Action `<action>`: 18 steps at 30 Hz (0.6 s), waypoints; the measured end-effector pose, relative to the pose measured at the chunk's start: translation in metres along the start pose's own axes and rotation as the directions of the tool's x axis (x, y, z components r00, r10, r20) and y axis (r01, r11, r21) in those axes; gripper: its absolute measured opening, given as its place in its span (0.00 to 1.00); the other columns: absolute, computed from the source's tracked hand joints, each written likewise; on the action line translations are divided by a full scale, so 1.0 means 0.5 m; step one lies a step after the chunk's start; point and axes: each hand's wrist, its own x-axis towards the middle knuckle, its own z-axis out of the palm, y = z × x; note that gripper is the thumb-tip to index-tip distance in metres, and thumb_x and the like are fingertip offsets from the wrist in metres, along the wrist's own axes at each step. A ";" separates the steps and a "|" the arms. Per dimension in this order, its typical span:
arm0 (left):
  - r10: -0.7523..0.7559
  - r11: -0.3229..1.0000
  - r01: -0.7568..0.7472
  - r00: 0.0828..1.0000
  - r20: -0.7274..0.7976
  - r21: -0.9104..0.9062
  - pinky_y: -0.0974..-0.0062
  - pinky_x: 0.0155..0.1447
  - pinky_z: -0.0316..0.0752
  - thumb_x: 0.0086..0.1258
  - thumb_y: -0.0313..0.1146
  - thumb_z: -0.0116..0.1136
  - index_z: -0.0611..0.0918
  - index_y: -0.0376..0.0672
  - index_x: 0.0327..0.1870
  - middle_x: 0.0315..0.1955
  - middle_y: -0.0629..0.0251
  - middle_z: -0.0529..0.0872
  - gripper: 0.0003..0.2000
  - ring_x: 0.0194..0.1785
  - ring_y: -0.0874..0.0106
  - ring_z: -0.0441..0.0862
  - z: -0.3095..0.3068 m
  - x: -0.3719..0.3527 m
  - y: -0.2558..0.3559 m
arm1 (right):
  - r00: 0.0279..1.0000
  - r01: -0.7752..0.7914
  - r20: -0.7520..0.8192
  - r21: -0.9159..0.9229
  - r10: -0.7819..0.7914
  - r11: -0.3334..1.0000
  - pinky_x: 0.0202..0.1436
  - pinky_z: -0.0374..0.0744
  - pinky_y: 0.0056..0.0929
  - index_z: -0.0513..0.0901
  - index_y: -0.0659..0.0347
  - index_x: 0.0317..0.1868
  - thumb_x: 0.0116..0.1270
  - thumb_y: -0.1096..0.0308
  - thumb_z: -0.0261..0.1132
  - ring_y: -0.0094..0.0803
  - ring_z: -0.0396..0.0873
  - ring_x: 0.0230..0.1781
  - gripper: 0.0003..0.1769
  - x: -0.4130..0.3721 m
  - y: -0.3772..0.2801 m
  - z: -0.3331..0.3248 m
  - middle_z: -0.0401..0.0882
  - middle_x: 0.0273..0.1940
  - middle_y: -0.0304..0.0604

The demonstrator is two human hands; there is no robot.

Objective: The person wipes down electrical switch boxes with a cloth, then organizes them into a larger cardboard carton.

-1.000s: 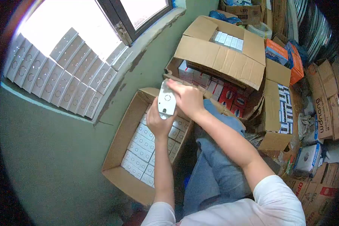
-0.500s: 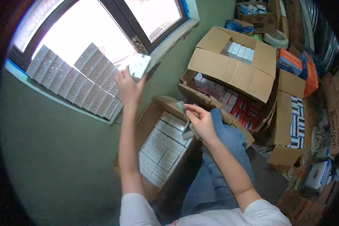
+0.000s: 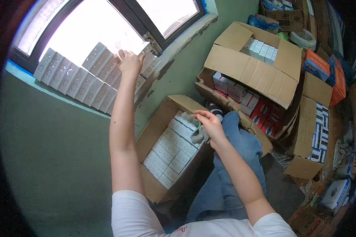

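My left hand (image 3: 129,63) reaches up to the windowsill, its visible fingers spread above the stacked pale pieces with ring marks (image 3: 73,83). Anything under the palm is hidden. Close by the thumb stands another ring-marked piece (image 3: 149,63) at the right end of the sill. Between the thumb and fingers of my right hand (image 3: 213,127) is a crumpled grey-green cloth (image 3: 199,135). It hangs over the edge of an open carton (image 3: 162,193) that holds rows of white ring-marked pieces (image 3: 170,146).
Right of my knee (image 3: 241,138) stands a large open carton (image 3: 249,63) with white boxes in it and red ones below. Further right, a carton (image 3: 300,142) holds blue-and-white boxes. Orange boxes (image 3: 316,65) lie behind it. A window frame (image 3: 138,21) rises above the sill.
My left hand held a white piece in front of the sill; that piece is no longer visible in the hand, which has moved up over the stacks. My right hand still pinches the cloth.
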 end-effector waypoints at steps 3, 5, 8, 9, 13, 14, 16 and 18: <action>0.069 0.986 -0.071 0.997 0.017 0.149 0.45 0.71 0.48 0.70 0.44 0.53 0.89 0.43 0.44 0.60 0.53 0.80 0.17 0.69 0.54 0.64 0.014 0.008 -0.008 | 0.999 0.016 0.052 -0.025 -0.014 1.000 0.52 0.74 0.23 0.81 0.62 0.52 0.72 0.69 0.58 0.23 0.79 0.45 0.12 0.003 0.002 0.004 0.84 0.44 0.40; 0.091 0.973 -0.090 0.996 0.004 0.213 0.45 0.71 0.46 0.68 0.39 0.54 0.90 0.45 0.43 0.60 0.55 0.80 0.14 0.70 0.54 0.62 0.019 0.008 -0.010 | 0.998 -0.008 0.066 -0.049 0.011 0.999 0.53 0.74 0.23 0.80 0.62 0.54 0.71 0.69 0.59 0.23 0.78 0.46 0.13 0.003 0.005 0.008 0.84 0.44 0.40; 0.098 0.954 -0.069 0.992 -0.084 0.293 0.46 0.72 0.44 0.65 0.36 0.55 0.90 0.47 0.42 0.58 0.58 0.81 0.13 0.70 0.56 0.63 0.023 0.014 -0.002 | 1.000 0.003 0.030 -0.140 0.001 0.990 0.55 0.75 0.25 0.78 0.63 0.57 0.68 0.70 0.62 0.28 0.78 0.49 0.17 0.009 0.023 0.008 0.81 0.47 0.42; 0.113 0.936 -0.072 0.989 -0.101 0.345 0.46 0.71 0.44 0.65 0.36 0.55 0.90 0.48 0.41 0.57 0.60 0.82 0.12 0.69 0.57 0.64 0.014 0.017 0.010 | 0.998 0.058 0.000 -0.210 -0.059 0.976 0.56 0.75 0.27 0.77 0.64 0.57 0.67 0.70 0.64 0.31 0.78 0.51 0.19 0.010 0.027 0.011 0.80 0.48 0.44; 0.232 0.921 -0.145 0.950 -0.210 0.361 0.51 0.71 0.48 0.63 0.32 0.58 0.88 0.52 0.46 0.56 0.66 0.81 0.12 0.71 0.64 0.66 -0.044 0.014 0.047 | 0.919 0.219 0.094 -0.929 -0.382 0.299 0.61 0.76 0.40 0.76 0.63 0.56 0.61 0.73 0.65 0.52 0.76 0.56 0.21 -0.023 0.017 0.008 0.76 0.51 0.55; 0.280 0.948 -0.182 0.866 -0.414 0.262 0.51 0.68 0.49 0.63 0.35 0.60 0.89 0.53 0.35 0.47 0.71 0.84 0.06 0.66 0.67 0.69 -0.067 -0.001 0.053 | 0.913 0.183 0.154 -0.982 -0.379 0.041 0.60 0.78 0.47 0.79 0.64 0.54 0.59 0.76 0.64 0.62 0.75 0.56 0.20 -0.016 0.033 -0.005 0.75 0.51 0.62; 0.160 0.928 -0.331 0.769 -0.619 -0.171 0.55 0.67 0.52 0.65 0.36 0.62 0.89 0.55 0.37 0.48 0.73 0.85 0.05 0.65 0.67 0.70 -0.155 -0.066 0.081 | 0.990 0.057 0.057 -0.998 -0.126 -0.002 0.57 0.79 0.48 0.82 0.64 0.50 0.59 0.76 0.64 0.60 0.75 0.56 0.17 -0.005 0.040 -0.021 0.76 0.51 0.62; 0.080 0.780 -0.455 0.753 -0.653 -0.429 0.57 0.67 0.54 0.67 0.37 0.63 0.88 0.55 0.40 0.46 0.75 0.87 0.05 0.61 0.66 0.75 -0.277 -0.184 0.093 | 1.000 0.020 0.020 -0.999 -0.017 -0.035 0.54 0.82 0.47 0.87 0.65 0.42 0.60 0.75 0.64 0.57 0.77 0.54 0.11 -0.004 0.019 -0.022 0.80 0.48 0.62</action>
